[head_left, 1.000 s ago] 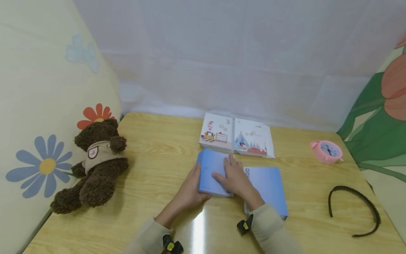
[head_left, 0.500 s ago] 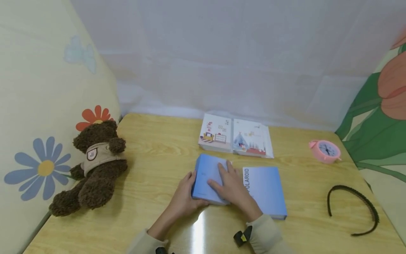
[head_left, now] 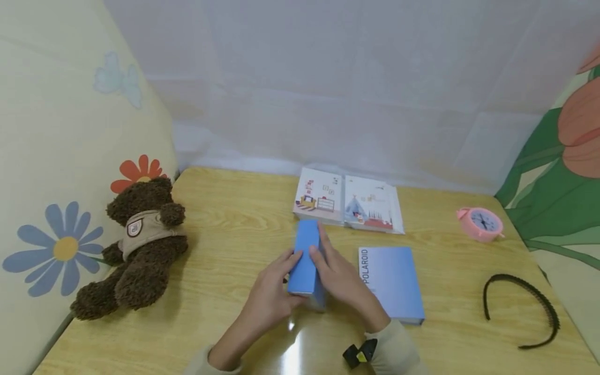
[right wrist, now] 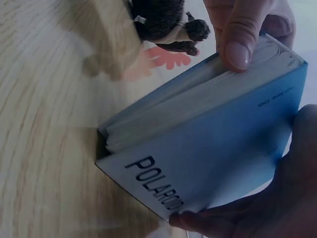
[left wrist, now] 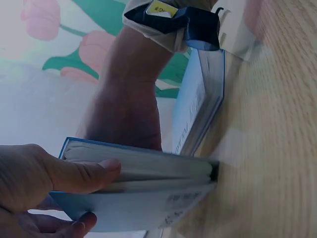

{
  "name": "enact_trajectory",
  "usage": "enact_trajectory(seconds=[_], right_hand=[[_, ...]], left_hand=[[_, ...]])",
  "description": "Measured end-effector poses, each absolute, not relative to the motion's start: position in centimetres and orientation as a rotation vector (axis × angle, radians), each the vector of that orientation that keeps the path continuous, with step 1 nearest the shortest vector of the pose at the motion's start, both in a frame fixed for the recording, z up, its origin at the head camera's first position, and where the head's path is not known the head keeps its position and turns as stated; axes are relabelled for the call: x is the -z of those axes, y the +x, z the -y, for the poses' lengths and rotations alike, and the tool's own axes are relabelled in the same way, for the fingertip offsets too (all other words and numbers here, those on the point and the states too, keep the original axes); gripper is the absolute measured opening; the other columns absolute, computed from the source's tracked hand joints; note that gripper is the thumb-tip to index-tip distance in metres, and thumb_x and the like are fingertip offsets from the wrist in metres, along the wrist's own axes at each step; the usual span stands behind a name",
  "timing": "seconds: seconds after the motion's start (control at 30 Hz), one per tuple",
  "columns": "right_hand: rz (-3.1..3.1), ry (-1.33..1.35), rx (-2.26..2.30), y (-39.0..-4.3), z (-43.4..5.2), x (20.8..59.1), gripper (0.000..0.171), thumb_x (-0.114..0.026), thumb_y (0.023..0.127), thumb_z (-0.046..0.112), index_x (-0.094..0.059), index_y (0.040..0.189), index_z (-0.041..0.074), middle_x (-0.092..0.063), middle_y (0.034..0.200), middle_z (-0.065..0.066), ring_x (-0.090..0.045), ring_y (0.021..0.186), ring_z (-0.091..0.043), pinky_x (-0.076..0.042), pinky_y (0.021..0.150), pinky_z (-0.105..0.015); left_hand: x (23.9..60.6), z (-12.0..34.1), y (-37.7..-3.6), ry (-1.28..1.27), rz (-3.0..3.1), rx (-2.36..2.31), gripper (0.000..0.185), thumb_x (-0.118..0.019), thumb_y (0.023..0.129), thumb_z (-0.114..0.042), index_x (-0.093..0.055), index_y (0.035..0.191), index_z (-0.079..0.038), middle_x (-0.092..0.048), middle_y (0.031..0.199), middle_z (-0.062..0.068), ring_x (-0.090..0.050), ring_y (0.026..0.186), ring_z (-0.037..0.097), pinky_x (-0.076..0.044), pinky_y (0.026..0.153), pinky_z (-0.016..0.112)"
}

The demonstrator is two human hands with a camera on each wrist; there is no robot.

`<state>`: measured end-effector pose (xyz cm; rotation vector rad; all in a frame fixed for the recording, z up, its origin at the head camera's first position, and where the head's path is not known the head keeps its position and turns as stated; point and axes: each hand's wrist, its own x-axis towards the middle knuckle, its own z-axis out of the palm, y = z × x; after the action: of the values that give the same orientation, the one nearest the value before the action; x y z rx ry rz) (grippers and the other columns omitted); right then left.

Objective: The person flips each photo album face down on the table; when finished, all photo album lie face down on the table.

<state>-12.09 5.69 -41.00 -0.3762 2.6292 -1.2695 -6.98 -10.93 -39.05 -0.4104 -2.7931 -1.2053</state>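
A thick blue photo album (head_left: 307,258) marked POLAROID stands on edge at the middle of the table, spine up. My left hand (head_left: 267,294) grips it from the near left, its thumb (left wrist: 91,174) on the page edges and its fingers behind the cover. From the right, my right hand (head_left: 344,278) holds the album between a thumb on the spine and fingers along the cover (right wrist: 213,153). The pages fan slightly apart toward the bottom. A matching blue album (head_left: 396,284) lies flat just right of my right hand, its POLAROID lettering showing.
Two white illustrated books (head_left: 319,198) lie side by side behind the hands. A brown teddy bear (head_left: 145,250) leans at the table's left edge. On the right are a pink alarm clock (head_left: 483,224) and a black headband (head_left: 546,299). A white cloth (head_left: 328,104) hangs behind.
The held album, earlier lying with its front cover up, is now turned onto its edge with the spine on top. My right hand has shifted from the cover to its right side.
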Motion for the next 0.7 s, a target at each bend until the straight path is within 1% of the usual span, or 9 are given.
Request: enact_trajectory(seconds=[0.07, 0.13, 0.2, 0.33, 0.4, 0.47, 0.53, 0.57, 0.7], right_hand=[[-2.569, -0.366, 1.352, -12.0, -6.2, 40.7, 0.054, -0.02, 0.095, 0.063, 0.009, 0.14, 0.057, -0.021, 0.154, -0.004, -0.036, 0.132, -0.04, -0.035, 0.103, -0.059], [-2.531, -0.355, 1.399, -12.0, -6.6, 40.6, 0.053, -0.021, 0.095, 0.061, 0.008, 0.14, 0.058, -0.024, 0.154, -0.005, -0.037, 0.132, -0.038, -0.033, 0.104, -0.059], [-2.507, -0.354, 1.428, -12.1, -7.1, 40.5, 0.054, -0.023, 0.096, 0.06, 0.007, 0.14, 0.058, -0.028, 0.152, -0.006, -0.038, 0.132, -0.036, -0.032, 0.106, -0.058], [-2.496, -0.363, 1.434, -12.2, -7.4, 40.5, 0.055, -0.024, 0.095, 0.061, 0.007, 0.14, 0.059, -0.037, 0.148, -0.011, -0.041, 0.131, -0.032, -0.032, 0.106, -0.058], [-2.496, -0.359, 1.43, -12.2, -7.5, 40.5, 0.055, -0.025, 0.095, 0.062, 0.007, 0.139, 0.06, -0.039, 0.146, -0.011, -0.042, 0.13, -0.031, -0.032, 0.106, -0.058], [-2.493, -0.353, 1.431, -12.2, -7.6, 40.4, 0.055, -0.026, 0.094, 0.063, 0.006, 0.139, 0.061, -0.04, 0.146, -0.01, -0.042, 0.131, -0.03, -0.032, 0.106, -0.058], [-2.493, -0.345, 1.434, -12.2, -7.6, 40.4, 0.054, -0.026, 0.094, 0.063, 0.006, 0.138, 0.062, -0.039, 0.147, -0.009, -0.041, 0.131, -0.031, -0.03, 0.106, -0.06], [-2.492, -0.34, 1.436, -12.2, -7.6, 40.4, 0.054, -0.026, 0.094, 0.063, 0.005, 0.138, 0.063, -0.038, 0.147, -0.009, -0.041, 0.131, -0.031, -0.03, 0.106, -0.06], [-2.478, -0.34, 1.459, -12.3, -7.6, 40.4, 0.054, -0.027, 0.093, 0.064, 0.003, 0.138, 0.063, -0.037, 0.148, -0.008, -0.041, 0.131, -0.032, -0.029, 0.105, -0.063]], left_hand=[[38.8, 10.5, -6.8, -0.448, 2.787, 1.186, 0.089, -0.086, 0.06, -0.004, -0.045, 0.138, -0.002, -0.037, 0.145, 0.022, -0.057, 0.113, 0.034, -0.054, 0.087, 0.034], [38.9, 10.2, -6.8, -0.483, 2.775, 1.182, 0.089, -0.085, 0.061, -0.004, -0.044, 0.139, -0.004, -0.036, 0.146, 0.02, -0.055, 0.116, 0.032, -0.053, 0.089, 0.033], [39.3, 10.1, -6.9, -0.504, 2.754, 1.217, 0.093, -0.085, 0.061, -0.005, -0.039, 0.142, -0.005, -0.037, 0.146, 0.017, -0.056, 0.116, 0.029, -0.052, 0.09, 0.033], [40.6, 10.2, -7.4, -0.556, 2.736, 1.37, 0.109, -0.086, 0.061, -0.008, -0.022, 0.15, -0.008, -0.041, 0.145, 0.014, -0.057, 0.114, 0.028, -0.051, 0.092, 0.037], [41.5, 10.3, -7.8, -0.595, 2.749, 1.451, 0.119, -0.087, 0.06, -0.011, -0.012, 0.152, -0.014, -0.043, 0.143, 0.014, -0.055, 0.116, 0.029, -0.049, 0.095, 0.041], [42.3, 10.3, -8.2, -0.641, 2.777, 1.519, 0.123, -0.088, 0.059, -0.012, -0.008, 0.153, -0.021, -0.044, 0.143, 0.013, -0.052, 0.121, 0.029, -0.044, 0.101, 0.043], [43.0, 10.3, -8.5, -0.679, 2.796, 1.552, 0.123, -0.088, 0.058, -0.012, -0.009, 0.152, -0.023, -0.046, 0.142, 0.012, -0.05, 0.123, 0.028, -0.041, 0.104, 0.045], [43.3, 10.2, -8.7, -0.696, 2.8, 1.564, 0.122, -0.087, 0.059, -0.012, -0.01, 0.152, -0.022, -0.046, 0.142, 0.012, -0.049, 0.124, 0.027, -0.04, 0.105, 0.045], [43.9, 10.1, -9.3, -0.764, 2.782, 1.577, 0.109, -0.086, 0.06, -0.013, -0.023, 0.148, -0.011, -0.05, 0.136, 0.013, -0.05, 0.123, 0.026, -0.039, 0.104, 0.046]])
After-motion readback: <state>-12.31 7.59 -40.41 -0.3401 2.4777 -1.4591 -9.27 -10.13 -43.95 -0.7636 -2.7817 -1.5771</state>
